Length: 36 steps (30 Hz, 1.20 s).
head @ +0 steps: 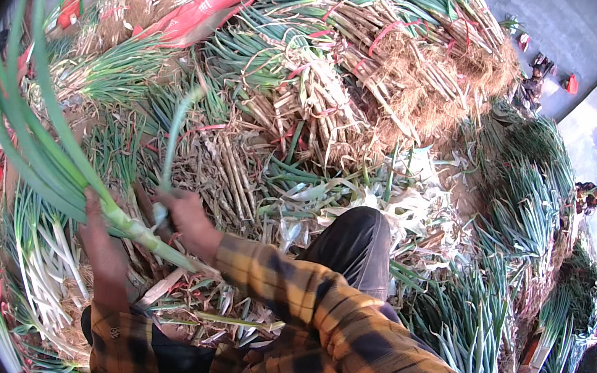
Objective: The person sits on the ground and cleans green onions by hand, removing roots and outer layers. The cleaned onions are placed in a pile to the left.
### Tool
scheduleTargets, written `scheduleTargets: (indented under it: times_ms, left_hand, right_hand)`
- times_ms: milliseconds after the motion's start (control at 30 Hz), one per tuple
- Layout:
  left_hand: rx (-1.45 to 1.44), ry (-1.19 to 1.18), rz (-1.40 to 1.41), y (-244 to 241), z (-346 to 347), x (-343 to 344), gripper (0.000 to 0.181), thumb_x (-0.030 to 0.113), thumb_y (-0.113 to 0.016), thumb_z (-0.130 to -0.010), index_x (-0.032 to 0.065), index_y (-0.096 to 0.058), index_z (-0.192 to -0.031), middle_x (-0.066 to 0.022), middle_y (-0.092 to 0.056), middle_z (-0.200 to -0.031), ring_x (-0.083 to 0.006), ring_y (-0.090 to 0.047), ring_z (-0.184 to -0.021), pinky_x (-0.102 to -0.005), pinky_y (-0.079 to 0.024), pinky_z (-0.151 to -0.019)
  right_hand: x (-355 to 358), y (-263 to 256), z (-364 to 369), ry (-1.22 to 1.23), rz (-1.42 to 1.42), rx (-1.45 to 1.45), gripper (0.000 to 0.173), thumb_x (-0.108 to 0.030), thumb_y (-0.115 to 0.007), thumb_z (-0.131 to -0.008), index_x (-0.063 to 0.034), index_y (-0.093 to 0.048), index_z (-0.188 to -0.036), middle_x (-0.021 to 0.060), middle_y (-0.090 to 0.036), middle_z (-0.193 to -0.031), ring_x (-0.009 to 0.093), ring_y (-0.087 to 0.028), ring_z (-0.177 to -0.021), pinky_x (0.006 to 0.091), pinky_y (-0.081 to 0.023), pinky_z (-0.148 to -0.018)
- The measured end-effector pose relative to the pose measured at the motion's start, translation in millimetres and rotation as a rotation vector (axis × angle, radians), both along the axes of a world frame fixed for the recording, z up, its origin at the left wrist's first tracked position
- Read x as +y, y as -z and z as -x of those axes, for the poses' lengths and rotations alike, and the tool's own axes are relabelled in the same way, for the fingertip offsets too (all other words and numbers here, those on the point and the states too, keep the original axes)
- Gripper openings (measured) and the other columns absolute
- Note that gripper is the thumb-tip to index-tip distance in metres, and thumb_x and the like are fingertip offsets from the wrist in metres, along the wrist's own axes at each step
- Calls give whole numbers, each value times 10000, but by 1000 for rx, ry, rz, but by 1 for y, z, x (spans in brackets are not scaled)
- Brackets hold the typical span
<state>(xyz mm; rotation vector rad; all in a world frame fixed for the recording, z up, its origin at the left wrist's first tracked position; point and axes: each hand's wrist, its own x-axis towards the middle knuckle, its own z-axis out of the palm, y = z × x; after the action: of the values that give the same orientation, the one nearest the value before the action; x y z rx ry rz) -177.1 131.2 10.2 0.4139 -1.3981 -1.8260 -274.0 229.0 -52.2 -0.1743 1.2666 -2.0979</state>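
Note:
A large green onion (136, 232) slants across my lap, its leaves fanning up to the left and its pale lower end pointing right. My left hand (100, 241) grips it where the leaves meet the stalk. Just to the right, my right hand (190, 222) is closed on a loose green leaf (173, 139), which stands up from the fist and bends over at its tip. That hand is close to the stalk; whether it touches it I cannot tell. Trimmed white-stemmed onions (46, 264) lie below my left hand.
Tied, untrimmed onion bundles (330, 87) are heaped in front. Peeled husks (404, 214) litter the floor near my knee (353, 247). Upright green onions (468, 328) line the right side. A red plastic sack (203, 13) rests on the far heap, and people (534, 80) are in the distance.

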Motion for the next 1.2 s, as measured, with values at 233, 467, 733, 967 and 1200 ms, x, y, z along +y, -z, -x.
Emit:
scheduleTargets:
  times_ms: [233, 467, 733, 967, 1200]
  left_hand:
    - [30, -116, -51, -16, -13, -31, 363, 427, -527, -872, 66, -549, -836, -18, -512, -691, -103, -475, -637, -233, -379, -585]
    - [-109, -181, -114, -4, -6, -10, 443, 429, -575, -841, 29, -525, -1026, -27, -536, -835, -118, -510, -694, -269, -429, -628]
    - [13, 379, -272, 6, -2, 6, 387, 343, -541, -876, 24, -522, -1095, -72, -589, -912, -152, -566, -791, -289, -456, -621]
    - [-165, 164, -16, 12, 0, -6, 301, 148, -657, -798, -5, -571, -1043, -56, -620, -932, -133, -569, -817, -265, -430, -761]
    - [-99, -8, 157, 4, 1, 6, 232, 135, -610, -840, -28, -572, -1001, -37, -598, -884, -101, -538, -778, -250, -422, -712]
  right_hand:
    - [183, 23, 177, 419, 400, -120, 286, -347, -473, -894, -75, -526, -824, 5, -521, -632, 133, -493, -590, 245, -409, -608]
    - [119, -13, 51, -260, -268, 317, 402, -314, -633, -809, -40, -552, -1091, 44, -615, -831, 109, -577, -653, 262, -440, -503]
    - [26, -8, -20, -571, 253, -93, 339, -217, -537, -878, 21, -526, -1119, 4, -556, -759, 74, -476, -595, 196, -381, -528]
    - [30, -33, -37, -517, 228, -142, 403, -418, -414, -923, -45, -551, -987, 0, -526, -729, 95, -478, -601, 233, -400, -532]
    - [17, -53, -43, -306, 187, -177, 347, -348, -484, -911, -16, -559, -979, 15, -555, -762, 92, -510, -649, 250, -410, -532]
